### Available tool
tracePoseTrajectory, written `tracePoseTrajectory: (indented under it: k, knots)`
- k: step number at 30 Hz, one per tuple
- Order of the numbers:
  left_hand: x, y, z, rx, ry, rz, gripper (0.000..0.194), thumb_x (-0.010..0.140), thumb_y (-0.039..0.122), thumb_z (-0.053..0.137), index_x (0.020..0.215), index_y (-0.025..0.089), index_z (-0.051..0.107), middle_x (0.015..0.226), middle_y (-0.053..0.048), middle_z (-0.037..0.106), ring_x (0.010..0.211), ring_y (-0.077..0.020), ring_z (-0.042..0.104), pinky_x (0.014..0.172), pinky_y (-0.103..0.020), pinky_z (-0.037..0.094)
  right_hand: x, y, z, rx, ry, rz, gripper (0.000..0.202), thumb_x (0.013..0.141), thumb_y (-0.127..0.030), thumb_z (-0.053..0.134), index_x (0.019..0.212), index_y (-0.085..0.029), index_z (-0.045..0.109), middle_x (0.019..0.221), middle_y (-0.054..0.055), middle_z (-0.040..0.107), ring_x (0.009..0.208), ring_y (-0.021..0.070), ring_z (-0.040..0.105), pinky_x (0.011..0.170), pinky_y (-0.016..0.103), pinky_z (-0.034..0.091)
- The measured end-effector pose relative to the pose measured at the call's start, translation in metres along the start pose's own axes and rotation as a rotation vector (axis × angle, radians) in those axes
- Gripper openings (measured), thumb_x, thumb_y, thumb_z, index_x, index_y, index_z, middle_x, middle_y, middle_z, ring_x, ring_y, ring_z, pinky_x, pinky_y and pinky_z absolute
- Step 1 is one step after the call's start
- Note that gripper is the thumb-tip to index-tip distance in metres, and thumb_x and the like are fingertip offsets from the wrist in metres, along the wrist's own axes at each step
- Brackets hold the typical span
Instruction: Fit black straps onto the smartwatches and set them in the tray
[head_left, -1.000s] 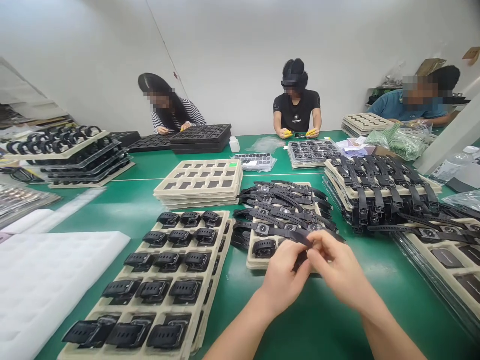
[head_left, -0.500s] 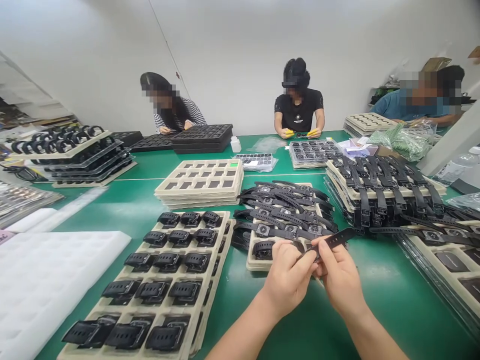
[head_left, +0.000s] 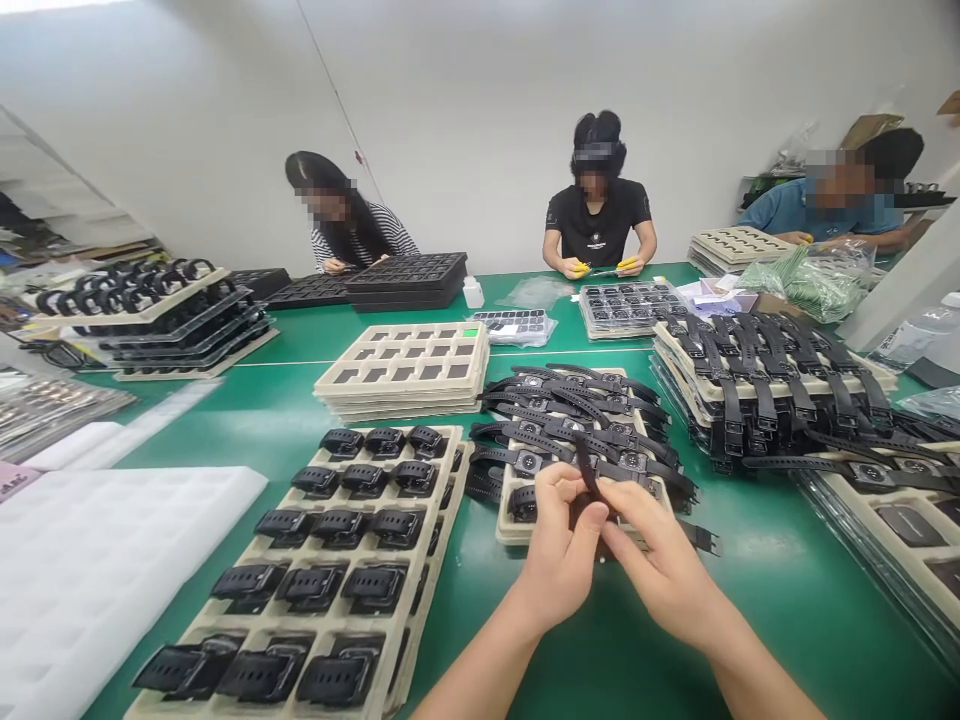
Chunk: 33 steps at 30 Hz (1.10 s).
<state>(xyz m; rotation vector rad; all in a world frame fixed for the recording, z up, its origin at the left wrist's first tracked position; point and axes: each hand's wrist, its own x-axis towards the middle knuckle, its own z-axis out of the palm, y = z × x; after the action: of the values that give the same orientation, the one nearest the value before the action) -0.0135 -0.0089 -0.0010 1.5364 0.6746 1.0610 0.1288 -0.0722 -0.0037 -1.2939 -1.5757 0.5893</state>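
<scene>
Both my hands meet over the near end of a beige tray piled with black smartwatches. Between the fingers of my left hand and my right hand is a black watch strap, one end pointing up. My fingers hide most of what it is joined to. From behind my right hand a strap end with a buckle sticks out; I cannot tell whether it belongs to the same watch. Just left of my hands, a watch with its strap looped sits in a tray pocket.
Left of my hands stands a tray stack with rows of looped watches. Behind are a beige tray stack and a right-hand stack draped with watches. White foam lies at left. Several co-workers sit across the green table.
The strap has swung from pointing right to pointing up between my hands. My fingers have shifted their hold, and a buckle end now shows beyond my right hand.
</scene>
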Motion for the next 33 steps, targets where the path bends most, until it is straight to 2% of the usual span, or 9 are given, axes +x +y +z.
tracePoseTrajectory:
  k: [4, 7, 10, 13, 18, 21, 24, 28, 33]
  knots:
    - [0.002, 0.004, 0.002, -0.339, -0.017, -0.106, 0.045, 0.096, 0.059, 0.059, 0.119, 0.026, 0.039, 0.089, 0.001, 0.065, 0.081, -0.0167, 0.065, 0.074, -0.029, 0.051, -0.001, -0.004, -0.001, -0.013, 0.01, 0.055, 0.046, 0.101, -0.025, 0.052, 0.146, -0.035, 0.054, 0.109, 0.005, 0.068, 0.097, 0.0218, 0.066, 0.084, 0.033, 0.061]
    - [0.003, 0.006, 0.004, -0.447, 0.004, -0.15, 0.05, 0.093, 0.06, 0.062, 0.12, 0.027, 0.036, 0.086, 0.001, 0.067, 0.076, -0.0167, 0.067, 0.071, -0.028, 0.051, -0.003, -0.008, -0.007, -0.034, -0.046, 0.087, 0.049, 0.098, -0.024, 0.055, 0.146, -0.034, 0.054, 0.118, 0.005, 0.069, 0.101, 0.0231, 0.067, 0.082, 0.033, 0.061]
    - [-0.001, 0.007, 0.006, -0.438, -0.072, -0.174, 0.051, 0.094, 0.059, 0.061, 0.126, 0.027, 0.036, 0.089, 0.0, 0.067, 0.079, -0.0175, 0.066, 0.074, -0.03, 0.051, -0.002, -0.014, -0.015, -0.011, -0.149, 0.089, 0.055, 0.097, -0.026, 0.057, 0.15, -0.035, 0.05, 0.139, 0.006, 0.063, 0.12, 0.0273, 0.063, 0.094, 0.038, 0.059]
    - [-0.008, 0.008, 0.005, -0.272, -0.173, -0.114, 0.049, 0.099, 0.059, 0.052, 0.132, 0.025, 0.04, 0.097, -0.004, 0.064, 0.086, -0.0184, 0.062, 0.08, -0.032, 0.05, 0.002, -0.02, -0.014, 0.079, -0.168, 0.097, 0.043, 0.1, -0.034, 0.054, 0.143, -0.031, 0.056, 0.129, 0.007, 0.069, 0.115, 0.0275, 0.066, 0.095, 0.04, 0.056]
    - [-0.009, 0.01, -0.006, -0.22, -0.264, -0.087, 0.064, 0.098, 0.073, 0.031, 0.138, 0.024, 0.039, 0.092, -0.003, 0.059, 0.071, -0.0154, 0.053, 0.067, -0.029, 0.046, 0.003, -0.016, 0.006, 0.13, 0.018, 0.044, 0.023, 0.103, -0.037, 0.052, 0.096, -0.025, 0.07, 0.086, 0.003, 0.069, 0.074, 0.0197, 0.063, 0.068, 0.03, 0.053]
    - [-0.001, 0.016, -0.014, -0.164, -0.28, -0.118, 0.056, 0.095, 0.057, 0.058, 0.138, 0.025, 0.042, 0.106, -0.006, 0.062, 0.089, -0.0187, 0.059, 0.082, -0.032, 0.049, 0.0, -0.004, 0.012, 0.303, 0.274, 0.125, 0.026, 0.102, -0.043, 0.055, 0.089, -0.024, 0.067, 0.075, 0.001, 0.062, 0.06, 0.0153, 0.054, 0.055, 0.026, 0.045]
    - [0.007, 0.022, -0.016, 0.03, -0.269, -0.111, 0.045, 0.086, 0.032, 0.074, 0.127, 0.024, 0.058, 0.117, -0.008, 0.065, 0.109, -0.0238, 0.06, 0.1, -0.038, 0.046, 0.0, 0.006, 0.01, 0.541, 0.513, 0.228, 0.03, 0.1, -0.051, 0.059, 0.089, -0.024, 0.065, 0.066, -0.003, 0.052, 0.054, 0.0127, 0.047, 0.051, 0.024, 0.042]
    - [0.011, 0.023, -0.011, 0.136, -0.21, -0.119, 0.014, 0.086, 0.024, 0.069, 0.099, 0.021, 0.074, 0.101, -0.007, 0.072, 0.101, -0.0247, 0.065, 0.094, -0.038, 0.051, 0.002, 0.01, 0.005, 0.642, 0.521, 0.281, 0.033, 0.095, -0.056, 0.065, 0.086, -0.023, 0.065, 0.069, -0.003, 0.052, 0.054, 0.0113, 0.046, 0.053, 0.024, 0.044]
    - [0.008, 0.021, -0.006, 0.043, -0.148, -0.183, 0.038, 0.081, 0.024, 0.076, 0.119, 0.023, 0.072, 0.112, -0.008, 0.074, 0.104, -0.0258, 0.068, 0.09, -0.036, 0.056, 0.001, 0.01, 0.012, 0.57, 0.483, 0.317, 0.036, 0.095, -0.058, 0.062, 0.089, -0.023, 0.065, 0.077, 0.0, 0.057, 0.057, 0.0129, 0.048, 0.055, 0.026, 0.047]
